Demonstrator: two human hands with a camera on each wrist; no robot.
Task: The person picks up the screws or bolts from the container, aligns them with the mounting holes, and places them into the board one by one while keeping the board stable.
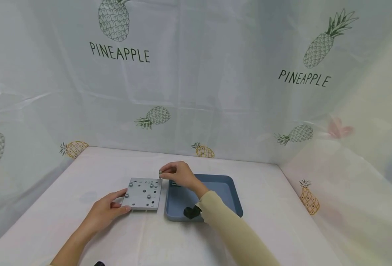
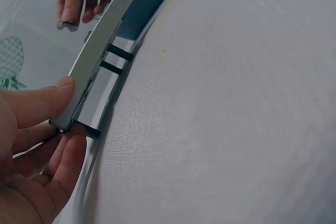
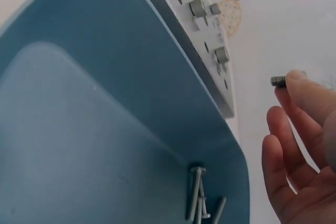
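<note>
A square metal plate (image 1: 137, 190) with several holes and bolts standing in it sits left of centre on the table. My left hand (image 1: 104, 210) grips its left side, thumb and fingers on opposite faces of the plate edge (image 2: 92, 59) in the left wrist view. Dark bolt shanks (image 2: 121, 52) stick out beneath the plate there. At the plate's far right corner, my right hand (image 1: 181, 175) pinches a small bolt (image 3: 278, 81) between thumb and finger. Its threaded end shows in the right wrist view; fingertips cover the rest.
Just right of the plate lies a blue tray (image 1: 224, 195), its left wall close to the plate. Several long bolts (image 3: 196, 192) lie in one corner of it. My right forearm crosses over the tray. A pineapple-print curtain (image 1: 209, 74) hangs behind the white table (image 1: 265, 207).
</note>
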